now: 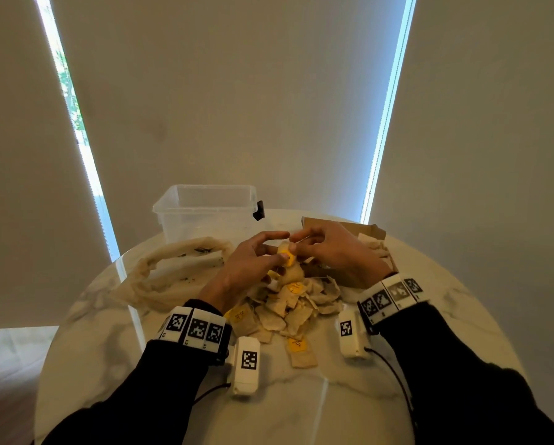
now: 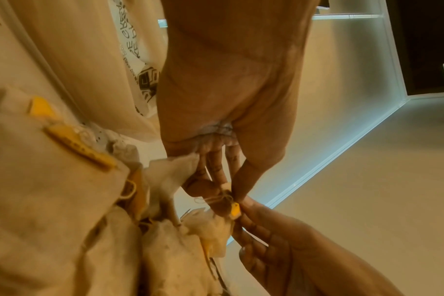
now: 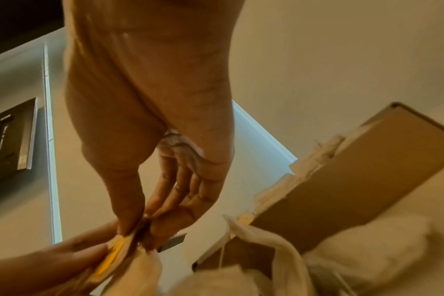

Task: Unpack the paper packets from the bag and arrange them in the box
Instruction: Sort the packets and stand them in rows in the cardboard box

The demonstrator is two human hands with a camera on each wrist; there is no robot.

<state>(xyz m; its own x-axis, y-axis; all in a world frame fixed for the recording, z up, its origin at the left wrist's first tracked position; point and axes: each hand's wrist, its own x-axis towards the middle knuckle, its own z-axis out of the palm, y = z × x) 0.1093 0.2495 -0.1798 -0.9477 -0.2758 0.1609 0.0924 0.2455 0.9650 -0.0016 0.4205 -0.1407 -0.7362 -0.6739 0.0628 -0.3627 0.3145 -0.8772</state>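
On the left of the table (image 1: 86, 316) the emptied cloth bag (image 1: 172, 271) lies slack, the clear tub (image 1: 205, 207) behind it. Next comes the left hand (image 1: 246, 268), thumb and fingertips pinching a paper packet (image 1: 290, 268) by its yellow tag (image 1: 286, 255) above the loose heap of packets (image 1: 294, 309). The right hand (image 1: 333, 252) pinches the same tag's tangled string. The strings are best teased apart gently, I judge, since a hard pull could tear paper. Far right, the cardboard box (image 1: 359, 232) already holds some packets; the freed one should go flat beside them.
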